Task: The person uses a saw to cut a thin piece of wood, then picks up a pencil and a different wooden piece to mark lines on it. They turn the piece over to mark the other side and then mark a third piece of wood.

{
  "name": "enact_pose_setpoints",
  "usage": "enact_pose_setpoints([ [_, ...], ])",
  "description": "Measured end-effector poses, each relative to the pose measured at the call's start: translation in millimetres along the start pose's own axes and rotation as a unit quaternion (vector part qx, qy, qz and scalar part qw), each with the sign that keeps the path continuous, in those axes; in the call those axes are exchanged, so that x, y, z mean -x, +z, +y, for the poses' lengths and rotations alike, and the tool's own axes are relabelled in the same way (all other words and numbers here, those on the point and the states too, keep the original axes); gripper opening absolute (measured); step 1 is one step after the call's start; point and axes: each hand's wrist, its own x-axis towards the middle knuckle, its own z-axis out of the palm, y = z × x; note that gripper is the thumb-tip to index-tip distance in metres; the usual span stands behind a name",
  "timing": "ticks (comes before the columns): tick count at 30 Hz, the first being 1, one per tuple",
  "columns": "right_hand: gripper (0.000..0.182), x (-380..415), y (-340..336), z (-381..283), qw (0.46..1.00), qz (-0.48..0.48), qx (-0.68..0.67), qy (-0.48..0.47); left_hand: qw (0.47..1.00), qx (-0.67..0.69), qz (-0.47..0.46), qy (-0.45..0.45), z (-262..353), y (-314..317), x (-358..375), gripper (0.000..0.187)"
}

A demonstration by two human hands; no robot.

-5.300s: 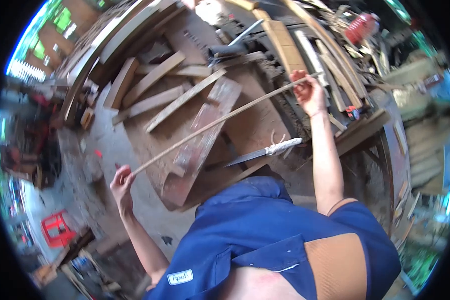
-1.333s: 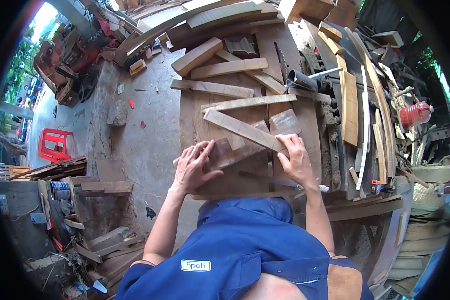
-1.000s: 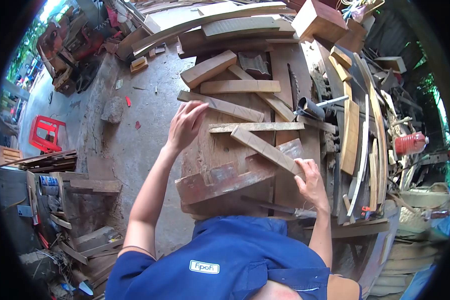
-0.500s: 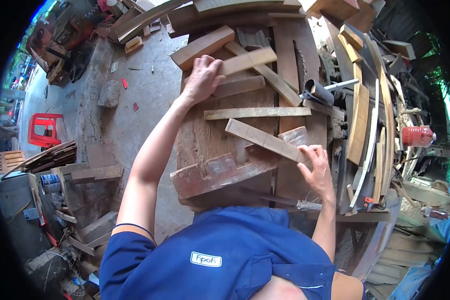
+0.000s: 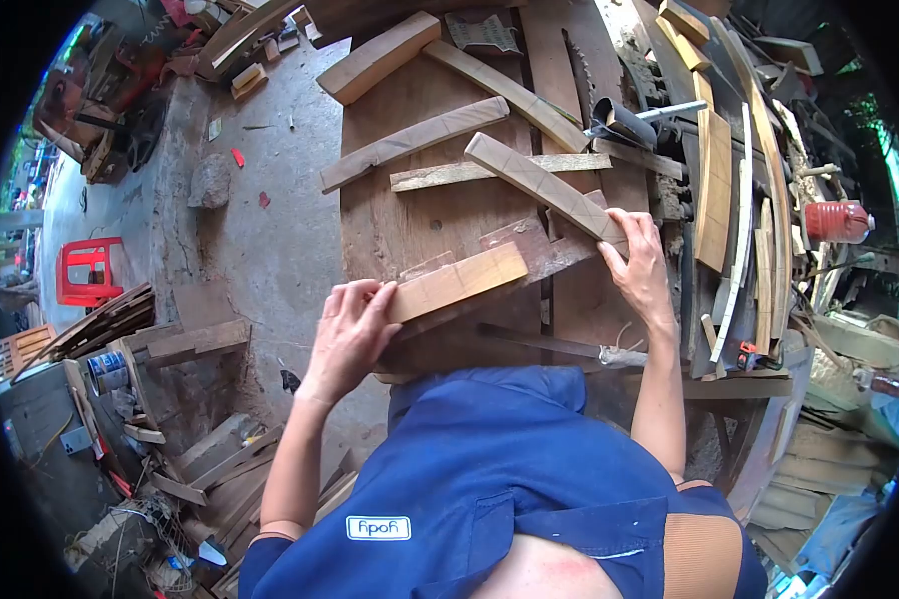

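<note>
My left hand (image 5: pixel 350 324) is closed around the near-left end of a pale wooden block (image 5: pixel 459 283) with pencil lines across it. The block lies over a notched board with worn reddish paint (image 5: pixel 536 243), covering much of it. In my right hand (image 5: pixel 641 262) is the lower end of a longer wooden strip (image 5: pixel 534 182), also crossed by pencil lines. That strip slants up and left, its far part over a thin rough strip (image 5: pixel 420 178). Beyond it on the wooden bench (image 5: pixel 380 235) lie a brown strip (image 5: pixel 410 143), a thick block (image 5: pixel 385 58) and a slanting strip (image 5: pixel 509 90).
A dark tube (image 5: pixel 624 122) and a pale rod (image 5: pixel 674 110) lie at the bench's right, beside curved wood pieces (image 5: pixel 711 190). A saw blade (image 5: pixel 579 65) shows in a slot. A red bottle (image 5: pixel 837 222) stands far right; a red stool (image 5: pixel 90 272) is on the left floor.
My left hand has brought the pale block toward my body, from the far side onto the notched board. My right hand still holds its strip, now angled more steeply.
</note>
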Motion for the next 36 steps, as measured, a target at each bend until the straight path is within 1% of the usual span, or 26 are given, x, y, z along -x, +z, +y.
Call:
enact_pose_setpoints([
  [2,0.046,0,3,0,1.000,0.004,0.003,-0.007,0.999,-0.018,0.034,0.010,6,11,0,0.058],
  [5,0.046,4,10,5,0.999,0.026,0.012,-0.015,0.999,0.017,0.043,0.027,2,12,-4,0.059],
  [7,0.046,5,11,2,0.999,0.036,0.008,-0.013,0.998,0.016,0.050,0.033,-1,11,-6,0.058],
  [9,0.045,7,11,-2,0.999,0.042,0.003,0.007,0.997,0.040,0.059,0.043,-5,14,-6,0.057],
  [15,0.044,7,12,-3,0.998,0.054,-0.007,-0.005,0.995,0.049,0.078,0.038,-9,22,-3,0.056],
  [17,0.044,9,14,-9,0.999,0.034,-0.002,0.000,0.996,0.049,0.078,0.022,-9,21,-1,0.055],
  [19,0.045,10,17,-11,1.000,0.029,0.010,-0.004,0.994,0.058,0.083,0.031,-8,20,-1,0.055],
  [23,0.046,12,19,-14,0.999,0.030,0.015,0.013,0.996,0.005,0.081,0.041,-8,23,1,0.054],
  [24,0.046,12,19,-14,0.999,0.034,0.026,0.009,0.996,0.007,0.082,0.039,-8,23,2,0.054],
  [26,0.046,13,20,-19,0.999,0.035,0.039,0.006,0.990,0.067,0.120,0.017,-12,21,6,0.054],
  [28,0.047,14,21,-32,0.999,0.014,0.019,-0.029,0.987,0.066,0.149,-0.002,-17,16,10,0.055],
  [29,0.048,15,21,-40,0.999,-0.008,0.028,-0.032,0.985,0.064,0.162,-0.014,-18,13,12,0.055],
  [31,0.048,18,28,-51,1.000,-0.006,0.013,-0.024,0.984,0.060,0.166,-0.029,-20,7,17,0.056],
  [32,0.048,19,33,-50,0.999,-0.011,0.012,-0.029,0.987,0.053,0.151,-0.024,-21,5,20,0.056],
  [34,0.046,19,42,-44,0.997,0.060,0.022,0.036,0.991,0.038,0.126,-0.011,-20,5,24,0.055],
  [35,0.044,17,41,-43,0.995,0.069,0.007,0.069,0.993,0.021,0.117,0.002,-19,8,24,0.055],
  [36,0.043,15,37,-43,0.994,0.079,-0.005,0.070,0.994,0.000,0.110,0.014,-17,11,22,0.055],
])
